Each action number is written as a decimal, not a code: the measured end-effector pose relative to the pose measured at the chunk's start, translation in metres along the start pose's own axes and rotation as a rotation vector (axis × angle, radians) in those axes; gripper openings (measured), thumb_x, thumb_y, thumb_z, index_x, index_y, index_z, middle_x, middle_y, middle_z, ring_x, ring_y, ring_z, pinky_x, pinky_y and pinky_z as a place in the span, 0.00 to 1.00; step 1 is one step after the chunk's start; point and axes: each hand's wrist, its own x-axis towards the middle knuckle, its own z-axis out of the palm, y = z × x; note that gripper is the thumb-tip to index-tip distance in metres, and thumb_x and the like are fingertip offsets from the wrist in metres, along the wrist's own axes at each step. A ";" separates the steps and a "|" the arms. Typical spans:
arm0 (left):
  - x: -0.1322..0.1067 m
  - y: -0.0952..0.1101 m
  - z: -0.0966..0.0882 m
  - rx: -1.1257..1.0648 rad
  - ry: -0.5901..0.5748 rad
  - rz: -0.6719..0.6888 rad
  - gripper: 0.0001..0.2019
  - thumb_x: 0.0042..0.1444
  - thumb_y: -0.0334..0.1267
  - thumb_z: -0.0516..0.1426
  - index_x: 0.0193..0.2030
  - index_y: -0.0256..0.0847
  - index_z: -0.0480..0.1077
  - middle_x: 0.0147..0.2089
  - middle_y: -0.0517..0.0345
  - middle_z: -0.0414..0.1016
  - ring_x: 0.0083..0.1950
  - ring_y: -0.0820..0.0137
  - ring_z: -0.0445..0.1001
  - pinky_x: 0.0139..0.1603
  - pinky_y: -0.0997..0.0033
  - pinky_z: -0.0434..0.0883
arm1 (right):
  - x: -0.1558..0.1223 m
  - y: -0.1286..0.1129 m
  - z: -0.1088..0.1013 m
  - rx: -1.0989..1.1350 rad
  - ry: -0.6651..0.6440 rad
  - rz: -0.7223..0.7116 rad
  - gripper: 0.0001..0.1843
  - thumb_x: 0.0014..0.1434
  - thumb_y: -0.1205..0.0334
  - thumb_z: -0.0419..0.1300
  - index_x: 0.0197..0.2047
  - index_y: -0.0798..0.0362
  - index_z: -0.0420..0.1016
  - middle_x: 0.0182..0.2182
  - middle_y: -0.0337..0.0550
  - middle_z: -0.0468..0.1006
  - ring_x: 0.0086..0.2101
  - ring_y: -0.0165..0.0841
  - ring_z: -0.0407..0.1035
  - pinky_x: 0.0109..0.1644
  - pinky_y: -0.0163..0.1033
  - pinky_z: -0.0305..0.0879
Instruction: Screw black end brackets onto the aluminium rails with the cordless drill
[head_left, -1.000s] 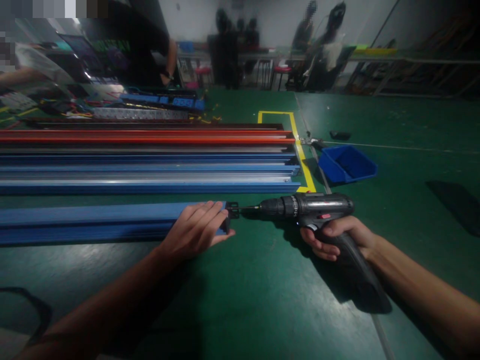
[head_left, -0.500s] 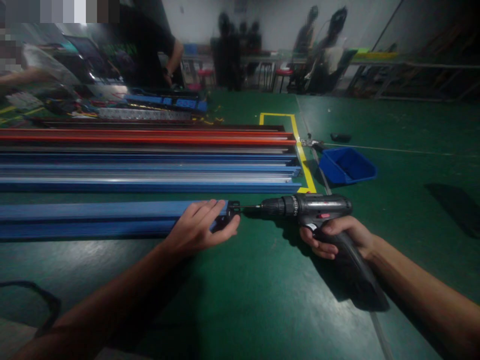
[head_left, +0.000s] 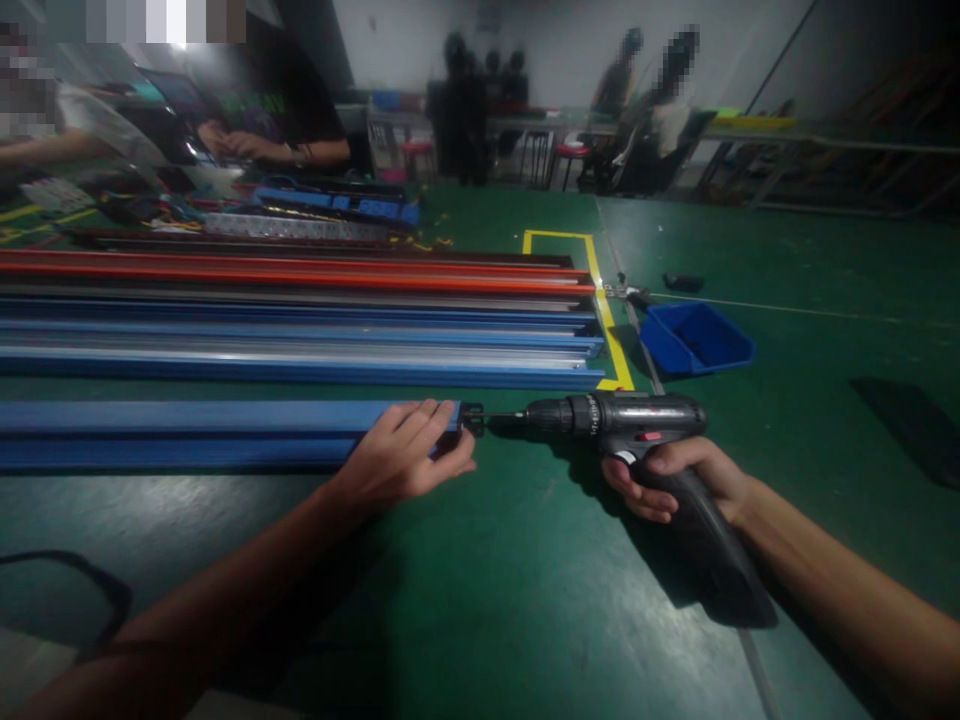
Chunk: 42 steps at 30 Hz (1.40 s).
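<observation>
My right hand [head_left: 675, 480] is wrapped round the grip of a black cordless drill [head_left: 637, 412], its bit pointing left. The bit's tip meets a small black end piece [head_left: 472, 418] at the right end of a long blue metal profile [head_left: 187, 418]. My left hand [head_left: 412, 445] is closed over that end of the profile, fingers across the top and thumb by the end piece. Whether the tip sits in a screw is too small to tell.
Several blue profiles [head_left: 300, 355] and orange-red profiles [head_left: 300, 272] lie parallel behind. A blue bin [head_left: 697, 340] stands right of the yellow tape [head_left: 616, 350] on the green surface. Across from me is a person in a dark shirt [head_left: 277, 110], near cables and blue parts [head_left: 337, 205].
My left thumb has shifted slightly down, showing more of the end piece. The drill stays at the profile's end. The person opposite has brought their hands together in front.
</observation>
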 end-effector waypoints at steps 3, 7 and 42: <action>0.000 0.000 0.000 0.010 -0.009 0.004 0.15 0.62 0.53 0.63 0.48 0.47 0.75 0.48 0.43 0.82 0.45 0.58 0.81 0.44 0.59 0.76 | 0.000 0.000 0.000 0.000 0.001 -0.001 0.16 0.58 0.65 0.60 0.44 0.69 0.80 0.33 0.50 0.74 0.21 0.24 0.59 0.29 0.33 0.66; 0.000 0.000 0.000 0.010 -0.010 0.001 0.14 0.63 0.53 0.63 0.49 0.48 0.74 0.47 0.44 0.82 0.45 0.58 0.82 0.44 0.59 0.77 | 0.001 0.000 0.001 0.006 -0.008 -0.006 0.15 0.58 0.65 0.60 0.44 0.69 0.79 0.32 0.49 0.74 0.21 0.24 0.59 0.28 0.33 0.66; -0.001 0.002 0.004 -0.037 0.072 -0.019 0.21 0.64 0.52 0.63 0.52 0.40 0.64 0.46 0.39 0.83 0.44 0.55 0.84 0.43 0.57 0.78 | -0.001 0.000 0.003 0.019 0.004 0.006 0.16 0.59 0.65 0.59 0.45 0.69 0.79 0.32 0.47 0.73 0.22 0.23 0.57 0.30 0.32 0.66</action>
